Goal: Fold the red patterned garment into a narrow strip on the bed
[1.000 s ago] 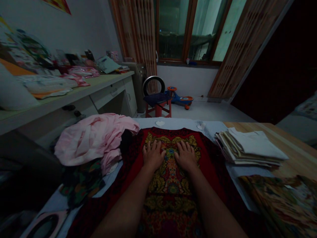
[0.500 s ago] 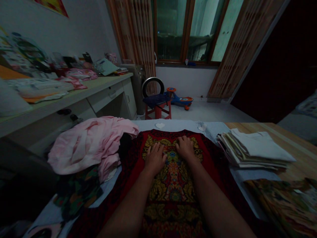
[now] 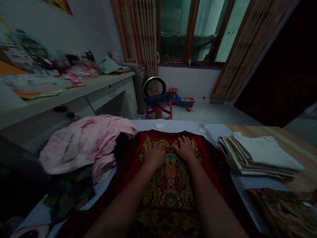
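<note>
My left hand (image 3: 154, 155) and right hand (image 3: 185, 149) lie flat and open, fingers spread — gripping nothing, palms down on the red patterned cloth (image 3: 170, 188) spread out beneath them. A pink cloth (image 3: 81, 145) is heaped against its left side — a folded stack (image 3: 257, 155) sits just to the right.

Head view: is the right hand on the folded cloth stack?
No, the right hand lies flat on the red patterned cloth, not the folded white cloth stack.
</note>
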The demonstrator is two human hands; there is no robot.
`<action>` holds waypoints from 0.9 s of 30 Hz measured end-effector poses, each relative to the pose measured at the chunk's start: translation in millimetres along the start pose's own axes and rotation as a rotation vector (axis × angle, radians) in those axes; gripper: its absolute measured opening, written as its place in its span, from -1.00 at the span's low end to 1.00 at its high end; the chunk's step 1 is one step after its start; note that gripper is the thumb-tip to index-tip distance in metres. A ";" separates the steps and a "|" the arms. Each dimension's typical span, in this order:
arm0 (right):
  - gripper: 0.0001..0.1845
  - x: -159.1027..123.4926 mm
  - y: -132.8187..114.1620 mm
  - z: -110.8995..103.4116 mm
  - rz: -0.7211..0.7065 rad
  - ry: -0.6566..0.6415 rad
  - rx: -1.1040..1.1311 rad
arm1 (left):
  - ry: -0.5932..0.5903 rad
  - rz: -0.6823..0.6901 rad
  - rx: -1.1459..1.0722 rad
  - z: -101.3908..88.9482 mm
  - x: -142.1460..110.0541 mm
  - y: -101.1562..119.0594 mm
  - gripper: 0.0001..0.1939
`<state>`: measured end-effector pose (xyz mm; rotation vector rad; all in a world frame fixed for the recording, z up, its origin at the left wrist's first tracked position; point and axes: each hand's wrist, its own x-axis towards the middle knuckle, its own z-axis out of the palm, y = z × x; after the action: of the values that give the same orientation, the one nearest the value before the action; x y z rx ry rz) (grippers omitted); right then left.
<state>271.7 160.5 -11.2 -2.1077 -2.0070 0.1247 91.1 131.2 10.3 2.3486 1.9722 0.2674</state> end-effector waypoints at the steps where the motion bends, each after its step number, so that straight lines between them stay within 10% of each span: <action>1: -0.40 0.7 0.5 -0.1 -0.020 0.020 0.011 | 0.003 0.015 0.012 -1.5 7.4 1.9 -0.59; 12: -0.51 4.4 0.6 4.2 -0.157 0.041 0.018 | 0.008 -0.235 -0.021 27.5 69.1 -6.9 -0.27; 27: -0.36 18.2 -4.0 -5.7 -0.053 -0.088 -0.079 | 0.022 -0.115 -0.014 28.6 76.3 -21.6 -0.26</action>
<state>270.2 178.2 -3.0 -2.1289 -2.1502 0.1331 87.6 211.7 -14.2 2.2228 2.0991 0.2997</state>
